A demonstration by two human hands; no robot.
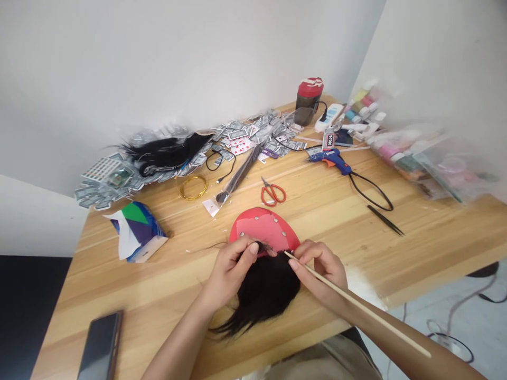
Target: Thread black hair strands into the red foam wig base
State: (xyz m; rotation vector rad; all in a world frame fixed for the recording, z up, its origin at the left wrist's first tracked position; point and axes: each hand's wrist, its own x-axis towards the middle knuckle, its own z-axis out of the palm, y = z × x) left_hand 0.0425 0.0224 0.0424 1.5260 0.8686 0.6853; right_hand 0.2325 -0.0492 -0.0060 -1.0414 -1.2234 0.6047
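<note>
A rounded red piece (263, 226) with a pink centre and several small pale dots lies near the table's front edge. Black hair (269, 290) hangs from its lower edge toward the person. My left hand (235, 264) pinches a small tuft of dark hair over the left part of that edge. At the right side, my right hand (320, 269) holds a long thin wooden stick (356, 301), its tip touching or just above the top of the black hair. Fine loose strands stick out left of my left hand.
Red-handled scissors (273, 194) lie behind the red piece. A blue glue gun (330, 160), black tweezers (385, 220) and bagged bottles are at the right. Left are a tissue pack (137, 232), a phone (101, 345) and gold wire (193, 187). Cards and more black hair (170, 153) lie behind.
</note>
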